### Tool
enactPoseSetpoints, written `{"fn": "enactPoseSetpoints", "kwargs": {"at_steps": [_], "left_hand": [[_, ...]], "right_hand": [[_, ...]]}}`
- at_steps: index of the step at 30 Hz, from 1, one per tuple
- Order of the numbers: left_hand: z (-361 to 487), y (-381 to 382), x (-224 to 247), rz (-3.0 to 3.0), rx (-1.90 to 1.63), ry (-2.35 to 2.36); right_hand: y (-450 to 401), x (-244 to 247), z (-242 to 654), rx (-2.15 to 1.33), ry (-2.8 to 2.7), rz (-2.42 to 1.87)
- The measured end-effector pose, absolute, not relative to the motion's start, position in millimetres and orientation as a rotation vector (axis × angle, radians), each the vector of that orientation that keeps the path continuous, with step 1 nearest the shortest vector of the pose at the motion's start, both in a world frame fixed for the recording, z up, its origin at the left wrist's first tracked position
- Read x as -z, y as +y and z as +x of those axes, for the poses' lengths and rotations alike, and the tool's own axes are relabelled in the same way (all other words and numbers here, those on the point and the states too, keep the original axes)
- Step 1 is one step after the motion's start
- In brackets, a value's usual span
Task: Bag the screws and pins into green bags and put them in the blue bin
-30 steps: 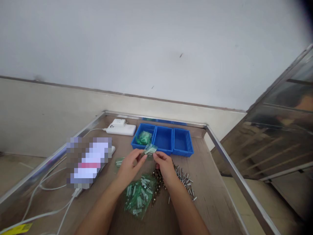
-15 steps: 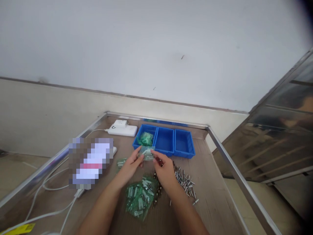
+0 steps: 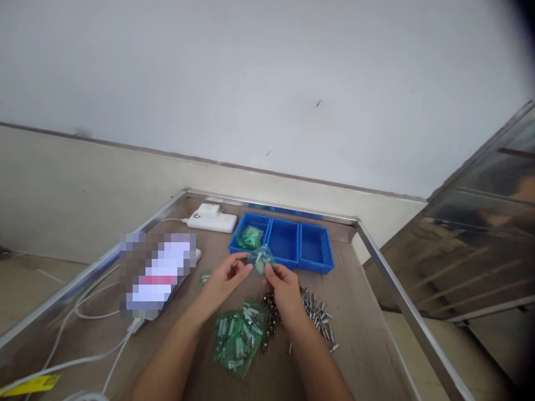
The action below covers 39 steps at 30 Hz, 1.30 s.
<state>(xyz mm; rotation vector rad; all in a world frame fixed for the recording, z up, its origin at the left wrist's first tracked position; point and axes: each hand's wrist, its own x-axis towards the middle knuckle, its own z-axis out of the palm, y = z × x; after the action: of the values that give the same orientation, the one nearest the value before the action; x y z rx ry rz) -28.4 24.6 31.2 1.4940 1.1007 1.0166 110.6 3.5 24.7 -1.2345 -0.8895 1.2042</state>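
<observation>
My right hand pinches a small clear plastic bag with pale and metal pieces inside, held up just in front of the blue bins. To its left is my left hand, thumb and forefinger apart, fingertips right at the bag's left edge; whether they touch it I cannot tell. Below the hands lies a larger green plastic bag full of small parts. Brass-coloured pieces are heaped beside it, partly behind my right wrist. Silvery metal pins lie loose to the right.
Three blue bins stand in a row at the back; the left one holds green bags. A white power bank, a blurred-out phone and white cables are on the left. A metal rail edges the table.
The small bag has shifted slightly right and now hangs bunched from my right hand. My left hand's fingers have opened away from it.
</observation>
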Motion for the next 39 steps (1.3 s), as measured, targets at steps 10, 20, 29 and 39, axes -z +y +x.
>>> {"fn": "enactPoseSetpoints", "kwargs": {"at_steps": [10,20,29,39], "left_hand": [[-34.2,21.8,-40.1,1.701,-1.134,1.251],[-37.5,22.5,-45.8,1.86,-1.19,1.189],[-41.2,20.9,-50.5,2.061,-1.217,1.202],[-39.9,22.1,-46.8,2.076,-1.134,1.22]], "right_hand": [[7.0,-20.3,109.7,-1.528,-0.726,-1.103],[1.3,-22.6,109.8,-1.184,-1.015,-1.157],[0.3,-31.3,112.1,-1.163,-1.088,-1.153],[0.0,-32.6,113.8,-1.418,-0.889,-1.097]]}}
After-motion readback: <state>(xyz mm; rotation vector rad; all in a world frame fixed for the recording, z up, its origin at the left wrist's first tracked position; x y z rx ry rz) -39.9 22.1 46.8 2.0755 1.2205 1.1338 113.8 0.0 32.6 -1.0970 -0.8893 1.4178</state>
